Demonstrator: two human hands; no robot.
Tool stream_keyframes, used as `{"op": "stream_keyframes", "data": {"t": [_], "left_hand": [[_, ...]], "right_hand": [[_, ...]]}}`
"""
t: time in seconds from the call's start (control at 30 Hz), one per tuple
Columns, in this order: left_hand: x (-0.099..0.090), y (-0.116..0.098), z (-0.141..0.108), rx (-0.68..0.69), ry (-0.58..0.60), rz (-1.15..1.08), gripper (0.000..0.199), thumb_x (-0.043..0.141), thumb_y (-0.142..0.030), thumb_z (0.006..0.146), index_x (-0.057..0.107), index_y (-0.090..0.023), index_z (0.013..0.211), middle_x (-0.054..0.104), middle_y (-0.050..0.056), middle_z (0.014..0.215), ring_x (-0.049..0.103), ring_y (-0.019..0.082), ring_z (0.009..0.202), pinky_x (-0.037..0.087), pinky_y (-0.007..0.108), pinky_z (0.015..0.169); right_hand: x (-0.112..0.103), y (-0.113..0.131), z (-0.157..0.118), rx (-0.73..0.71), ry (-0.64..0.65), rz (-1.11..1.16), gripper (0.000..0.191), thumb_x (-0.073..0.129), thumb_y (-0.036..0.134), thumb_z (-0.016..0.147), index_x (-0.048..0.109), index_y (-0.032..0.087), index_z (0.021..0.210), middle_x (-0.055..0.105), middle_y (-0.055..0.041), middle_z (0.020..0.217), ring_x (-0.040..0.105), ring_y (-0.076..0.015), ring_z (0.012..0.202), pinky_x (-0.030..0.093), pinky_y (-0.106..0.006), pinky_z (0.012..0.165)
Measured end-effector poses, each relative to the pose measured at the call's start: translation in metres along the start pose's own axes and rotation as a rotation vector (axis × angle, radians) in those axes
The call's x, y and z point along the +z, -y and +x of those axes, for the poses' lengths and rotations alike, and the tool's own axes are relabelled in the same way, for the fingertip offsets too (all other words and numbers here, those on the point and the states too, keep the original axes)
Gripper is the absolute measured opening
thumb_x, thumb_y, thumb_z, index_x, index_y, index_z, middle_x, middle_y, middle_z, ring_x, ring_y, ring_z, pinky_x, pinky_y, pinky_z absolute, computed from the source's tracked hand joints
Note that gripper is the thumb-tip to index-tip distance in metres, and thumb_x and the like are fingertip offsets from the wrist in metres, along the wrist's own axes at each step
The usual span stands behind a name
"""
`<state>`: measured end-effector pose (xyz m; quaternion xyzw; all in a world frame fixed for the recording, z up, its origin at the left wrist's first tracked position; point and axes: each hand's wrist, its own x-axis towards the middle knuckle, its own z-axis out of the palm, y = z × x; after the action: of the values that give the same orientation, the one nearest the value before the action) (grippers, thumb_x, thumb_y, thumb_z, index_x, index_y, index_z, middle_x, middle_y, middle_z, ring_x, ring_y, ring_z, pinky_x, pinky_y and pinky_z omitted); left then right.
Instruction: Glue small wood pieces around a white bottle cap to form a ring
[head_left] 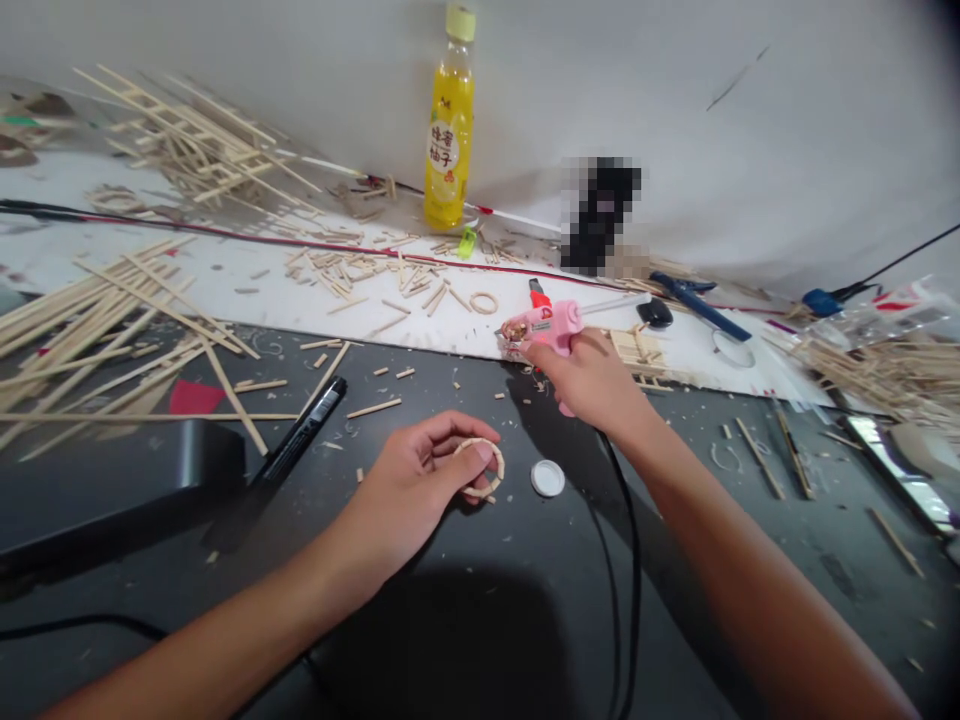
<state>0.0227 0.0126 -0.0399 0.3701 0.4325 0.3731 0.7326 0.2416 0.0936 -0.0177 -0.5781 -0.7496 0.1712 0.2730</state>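
The left hand (420,470) pinches a small pale wooden ring (484,468) against the dark worktop (480,610). The right hand (592,385), just beyond, grips a pink plastic glue gun (544,325). A round white cap (547,478) lies between the hands.

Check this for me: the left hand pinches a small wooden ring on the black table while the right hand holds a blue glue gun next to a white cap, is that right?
Not quite. The glue gun in the right hand is pink, not blue, as the head view shows. The rest stands: the left hand pinches the small wooden ring on the black table, with the white cap beside it.
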Motion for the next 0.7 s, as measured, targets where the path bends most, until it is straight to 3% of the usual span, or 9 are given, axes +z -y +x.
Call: {"op": "stream_keyframes", "data": {"t": [0.2,0.3,0.4,0.53,0.7], "left_hand": [[-0.002,0.002,0.002,-0.003,-0.018,0.003,0.026,0.087,-0.04,0.084,0.075,-0.017,0.091,0.071,0.0,0.072,0.061,0.013,0.065,0.049,0.025,0.066],[-0.001,0.002,0.003,0.005,-0.04,0.003,0.026,0.086,-0.04,0.085,0.074,-0.017,0.091,0.07,0.0,0.073,0.06,0.012,0.066,0.048,0.024,0.066],[-0.001,0.003,0.004,0.009,-0.072,0.003,0.026,0.085,-0.039,0.086,0.073,-0.017,0.093,0.069,-0.001,0.072,0.059,0.012,0.065,0.047,0.023,0.065],[-0.002,0.005,0.005,0.012,-0.103,0.026,0.025,0.086,-0.038,0.087,0.074,-0.018,0.094,0.068,-0.001,0.073,0.059,0.012,0.066,0.047,0.023,0.065],[-0.002,0.007,0.006,0.017,-0.117,0.017,0.022,0.086,-0.037,0.087,0.077,-0.019,0.095,0.069,-0.001,0.072,0.059,0.01,0.064,0.046,0.019,0.061]], "right_hand": [[-0.022,0.016,-0.02,0.151,0.047,0.012,0.028,0.062,0.042,0.099,0.079,0.023,0.111,0.06,0.0004,0.058,0.059,-0.0212,0.054,0.046,-0.032,0.053],[-0.035,0.021,-0.052,0.373,0.008,0.157,0.033,0.067,0.053,0.097,0.079,0.022,0.101,0.052,0.0033,0.05,0.05,-0.0172,0.043,0.043,-0.031,0.046],[-0.037,0.014,-0.095,0.499,-0.006,0.378,0.036,0.073,0.059,0.091,0.077,0.023,0.09,0.064,-0.0008,0.059,0.056,-0.0182,0.048,0.045,-0.03,0.042],[-0.024,0.0,-0.138,0.24,0.165,0.434,0.026,0.067,0.049,0.095,0.076,0.025,0.094,0.074,-0.0052,0.078,0.066,-0.0229,0.065,0.056,-0.034,0.055],[-0.009,0.004,-0.144,0.002,0.184,0.191,0.017,0.06,0.04,0.095,0.065,0.029,0.083,0.067,-0.0033,0.071,0.058,-0.0216,0.059,0.049,-0.034,0.053]]}}
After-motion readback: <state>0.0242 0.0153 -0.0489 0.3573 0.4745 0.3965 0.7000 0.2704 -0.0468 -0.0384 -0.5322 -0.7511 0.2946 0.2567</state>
